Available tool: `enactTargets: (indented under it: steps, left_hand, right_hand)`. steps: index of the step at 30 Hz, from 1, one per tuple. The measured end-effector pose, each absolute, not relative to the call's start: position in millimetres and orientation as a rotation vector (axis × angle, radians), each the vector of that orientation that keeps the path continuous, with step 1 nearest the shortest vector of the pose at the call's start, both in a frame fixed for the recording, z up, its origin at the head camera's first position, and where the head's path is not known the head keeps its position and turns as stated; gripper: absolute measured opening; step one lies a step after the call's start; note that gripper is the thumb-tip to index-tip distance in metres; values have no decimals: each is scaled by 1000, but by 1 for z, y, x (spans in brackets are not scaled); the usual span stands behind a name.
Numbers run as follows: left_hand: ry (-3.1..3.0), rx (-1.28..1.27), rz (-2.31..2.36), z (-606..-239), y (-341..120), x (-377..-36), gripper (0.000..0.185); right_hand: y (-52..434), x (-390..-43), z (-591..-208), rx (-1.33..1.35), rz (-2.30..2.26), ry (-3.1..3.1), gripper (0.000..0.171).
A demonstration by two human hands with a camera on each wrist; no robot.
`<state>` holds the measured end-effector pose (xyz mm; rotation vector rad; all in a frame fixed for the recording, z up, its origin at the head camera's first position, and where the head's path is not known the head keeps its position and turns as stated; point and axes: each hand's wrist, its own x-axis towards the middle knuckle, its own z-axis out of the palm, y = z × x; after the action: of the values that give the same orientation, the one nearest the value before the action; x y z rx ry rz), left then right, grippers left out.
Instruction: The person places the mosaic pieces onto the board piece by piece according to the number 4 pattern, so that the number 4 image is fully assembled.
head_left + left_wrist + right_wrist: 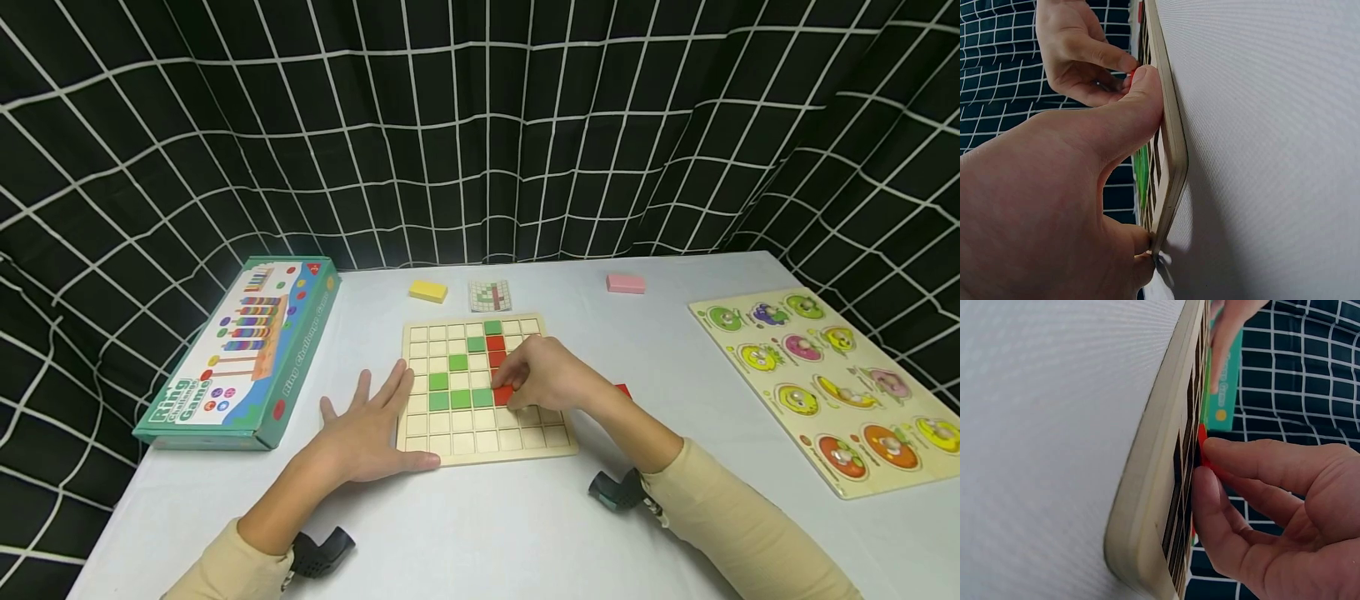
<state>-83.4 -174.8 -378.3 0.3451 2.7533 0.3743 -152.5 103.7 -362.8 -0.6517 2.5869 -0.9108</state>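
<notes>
A wooden grid board (465, 437) lies in the middle of the white table. It holds several green tiles (459, 398) and a column of red tiles (495, 343). My right hand (517, 392) pinches a red tile (503, 395) and holds it against a cell beside the green row. In the right wrist view, thumb and forefinger (1254, 462) grip that red tile (1202, 447) at the board (1154, 475). My left hand (375, 425) lies flat with straight fingers at the board's left edge. Its thumb (1141, 94) presses on the board's frame (1172, 137).
A teal Ring Challenge Game box (240, 350) lies at the left. A yellow block (428, 291), a pattern card (490, 295) and a pink block (626, 283) sit behind the board. A fruit peg puzzle (832, 379) lies at the right. Another red piece (622, 389) shows beside my right wrist.
</notes>
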Motion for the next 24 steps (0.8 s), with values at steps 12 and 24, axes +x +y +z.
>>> enactTargets:
  steps: [12, 24]
  left_hand:
    - [2755, 354, 373, -380, -175, -84, 125]
    - [2747, 349, 382, -379, -176, -83, 124]
  right_hand:
    - [107, -154, -359, -646, -930, 2574, 27]
    - [123, -161, -344, -673, -960, 2623, 17]
